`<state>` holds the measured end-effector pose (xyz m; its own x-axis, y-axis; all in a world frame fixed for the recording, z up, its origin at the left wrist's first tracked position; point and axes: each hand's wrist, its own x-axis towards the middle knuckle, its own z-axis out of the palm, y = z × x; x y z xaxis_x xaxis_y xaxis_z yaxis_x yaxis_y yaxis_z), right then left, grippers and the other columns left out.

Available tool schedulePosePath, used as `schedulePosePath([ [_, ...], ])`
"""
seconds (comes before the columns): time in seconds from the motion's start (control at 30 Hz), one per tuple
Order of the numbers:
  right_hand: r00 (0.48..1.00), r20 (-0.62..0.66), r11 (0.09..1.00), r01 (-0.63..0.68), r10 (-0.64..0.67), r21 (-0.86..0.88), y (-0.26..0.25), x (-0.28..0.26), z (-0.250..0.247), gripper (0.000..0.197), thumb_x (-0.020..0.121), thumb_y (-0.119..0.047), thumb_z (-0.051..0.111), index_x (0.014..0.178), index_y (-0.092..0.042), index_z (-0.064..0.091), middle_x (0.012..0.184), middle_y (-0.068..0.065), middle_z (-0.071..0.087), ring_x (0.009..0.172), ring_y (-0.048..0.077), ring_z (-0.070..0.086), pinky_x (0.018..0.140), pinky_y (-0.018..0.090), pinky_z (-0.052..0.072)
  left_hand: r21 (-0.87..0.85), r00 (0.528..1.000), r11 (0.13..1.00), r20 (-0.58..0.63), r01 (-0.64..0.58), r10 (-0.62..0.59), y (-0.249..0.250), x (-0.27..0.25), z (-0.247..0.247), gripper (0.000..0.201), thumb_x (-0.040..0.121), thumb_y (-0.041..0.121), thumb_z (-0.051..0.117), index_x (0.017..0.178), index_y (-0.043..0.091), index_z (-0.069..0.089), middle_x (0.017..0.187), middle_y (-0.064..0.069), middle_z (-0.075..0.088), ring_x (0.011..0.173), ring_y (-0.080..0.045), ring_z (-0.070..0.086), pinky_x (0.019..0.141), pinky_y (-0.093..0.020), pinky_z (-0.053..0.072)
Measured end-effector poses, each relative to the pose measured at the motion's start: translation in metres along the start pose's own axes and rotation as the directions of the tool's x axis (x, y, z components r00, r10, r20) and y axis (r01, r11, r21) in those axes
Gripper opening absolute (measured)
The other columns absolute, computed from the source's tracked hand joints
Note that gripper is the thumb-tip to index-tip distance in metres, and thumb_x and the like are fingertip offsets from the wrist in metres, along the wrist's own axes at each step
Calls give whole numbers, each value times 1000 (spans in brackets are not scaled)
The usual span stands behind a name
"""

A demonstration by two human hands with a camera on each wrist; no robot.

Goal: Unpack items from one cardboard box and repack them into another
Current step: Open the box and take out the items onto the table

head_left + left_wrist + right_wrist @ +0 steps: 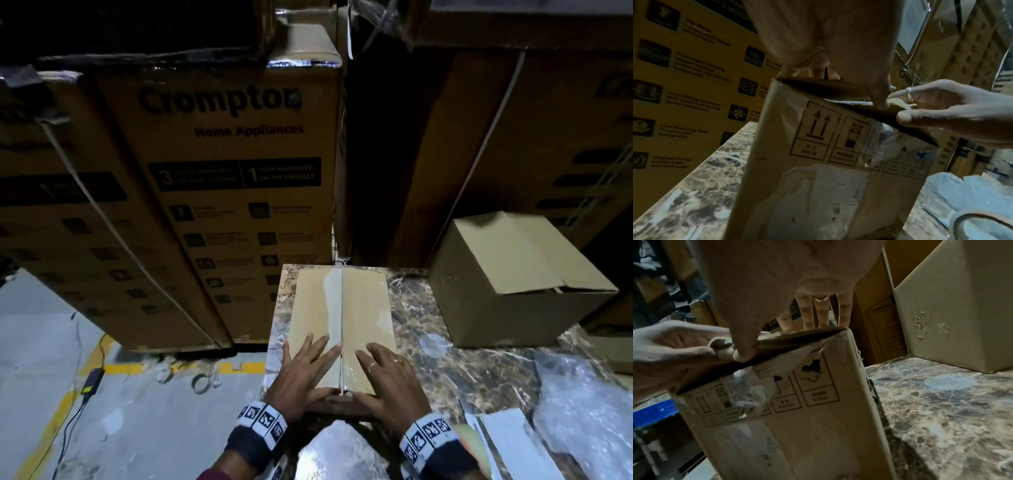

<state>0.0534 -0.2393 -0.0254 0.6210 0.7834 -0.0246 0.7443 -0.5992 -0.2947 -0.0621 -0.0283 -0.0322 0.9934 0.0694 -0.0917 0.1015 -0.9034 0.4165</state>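
narrow box standing on the marble table, flaps closed along a taped centre seam. left hand and right hand lie with straight fingers flat on the near ends of the left and right flaps; each thumb hooks under the near flap edge, which is lifted slightly in the wrist views. second box sits well apart at the table's far right. tape roll lies near.

Narrow box contents: hidden under closed flaps.
Tape roll: cut off by frame edge.
Torn label print: unreadable.
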Motion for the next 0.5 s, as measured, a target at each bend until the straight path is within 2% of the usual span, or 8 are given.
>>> schedulePosePath([
  [0.1, 999, -48, 1000, 22, -21, 10, 0, -7, 4, 70, 89, -67, 43, 150, -35, 32, 155, -7, 34, 139, 16, 40, 116, 46, 31, -73, 998, 997, -58, -33, 29, -1, -7, 2, 80, 99, 30, 60, 159, 45, 9, 168, 16, -1, 155, -9, -11, 124, -55, -8],
  [0.2, 990, -141, 998, 21, -14, 53, -7, -18, 4, 59, 92, -59, 41, 145, -32, 42, 146, -4, 47, 125, 17, 55, 101, 42, 47, -150, 990, 985, -128, -80, 61, 4, -13, 1, 77, 97, 16, 54, 159, 41, 15, 168, 17, 5, 155, -4, -4, 127, -43, -5],
  [0.27, 981, -194, 999, 2, 7, 47, -13, -24, 4, 54, 94, -53, 40, 142, -29, 46, 143, -4, 50, 120, 16, 59, 93, 38, 53, -167, 978, 980, -193, -108, 75, 6, -16, 2, 75, 97, 15, 52, 159, 40, 19, 167, 18, 9, 154, 0, 0, 127, -37, 0],
  [0.33, 972, -236, 1000, -8, 15, 29, -19, -28, 5, 50, 96, -46, 38, 141, -28, 49, 141, -4, 51, 116, 16, 62, 90, 37, 55, -164, 965, 979, -251, -120, 76, 7, -18, 7, 71, 97, 16, 53, 159, 38, 25, 167, 17, 16, 154, 0, 8, 127, -38, 9],
  [0.4, 966, -260, 1000, 6, -5, 2, -25, -30, 7, 45, 100, -41, 36, 141, -26, 48, 138, -2, 53, 112, 18, 64, 89, 37, 56, -126, 951, 983, -294, -136, 94, 9, -20, 11, 71, 95, 13, 58, 157, 36, 31, 165, 13, 24, 153, -6, 20, 125, -45, 23],
  [0.43, 965, -261, 1000, 16, -17, -7, -28, -30, 6, 43, 100, -36, 42, 141, -25, 47, 138, 0, 54, 112, 20, 65, 90, 38, 56, -101, 939, 983, -325, -152, 112, 13, -22, 10, 72, 93, 11, 61, 155, 34, 34, 164, 11, 29, 151, -10, 27, 121, -49, 32],
  [0.47, 965, -262, 1000, 19, -13, 17, -30, -30, 5, 48, 95, -28, 55, 142, -22, 47, 138, 3, 55, 111, 22, 66, 89, 38, 56, -81, 919, 981, -370, -175, 133, 15, -23, 9, 70, 92, 10, 63, 154, 32, 37, 162, 8, 34, 148, -14, 35, 115, -50, 40],
  [0.5, 960, -280, 998, 10, 8, 64, -30, -30, 5, 60, 86, -17, 69, 142, -18, 47, 139, 5, 55, 110, 24, 67, 87, 38, 57, -83, 895, 979, -425, -185, 133, 19, -24, 5, 63, 93, 13, 60, 151, 29, 42, 160, 4, 40, 143, -17, 44, 108, -48, 49],
])
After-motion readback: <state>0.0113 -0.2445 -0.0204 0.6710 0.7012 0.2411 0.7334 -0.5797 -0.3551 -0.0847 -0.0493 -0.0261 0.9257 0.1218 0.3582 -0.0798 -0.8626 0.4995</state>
